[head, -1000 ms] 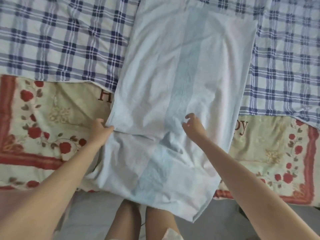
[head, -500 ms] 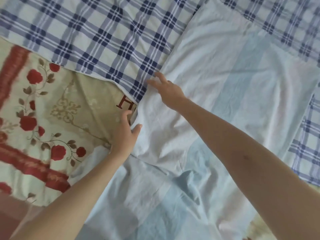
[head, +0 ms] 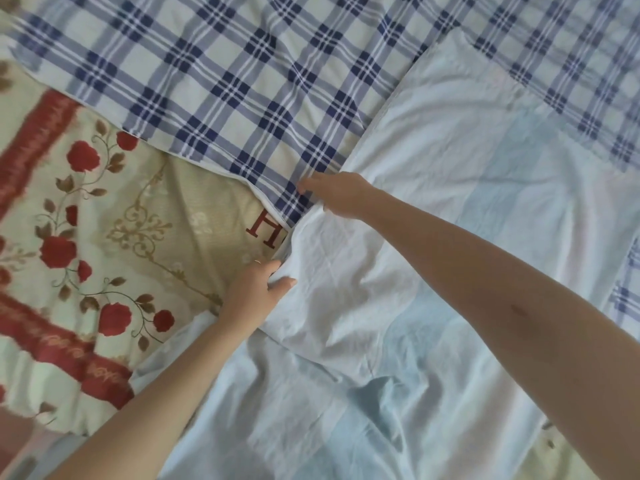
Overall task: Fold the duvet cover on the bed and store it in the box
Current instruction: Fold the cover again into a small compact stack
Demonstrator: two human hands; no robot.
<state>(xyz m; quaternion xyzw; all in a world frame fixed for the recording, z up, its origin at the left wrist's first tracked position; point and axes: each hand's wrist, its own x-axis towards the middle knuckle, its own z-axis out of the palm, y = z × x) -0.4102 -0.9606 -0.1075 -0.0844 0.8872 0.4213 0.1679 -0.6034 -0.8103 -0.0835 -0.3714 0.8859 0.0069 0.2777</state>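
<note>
The pale blue-and-white duvet cover [head: 460, 216] lies partly folded across the bed, running from the upper right down to the bottom of the view. My left hand [head: 258, 289] pinches its folded left edge between thumb and fingers. Further up the same edge, my right hand [head: 337, 194] grips the fabric where it meets the plaid sheet. The cloth bunches into a ridge between the two hands. No box is in view.
A blue-and-white plaid sheet [head: 221, 81] covers the far part of the bed. A cream blanket with red roses and a red border [head: 79, 244] lies at the left, with a red letter H [head: 268, 232] near the cover's edge.
My right hand has crossed from the middle of the cover to its left edge and now grips it. My left hand has slid up that edge. The view has swung left and closer.
</note>
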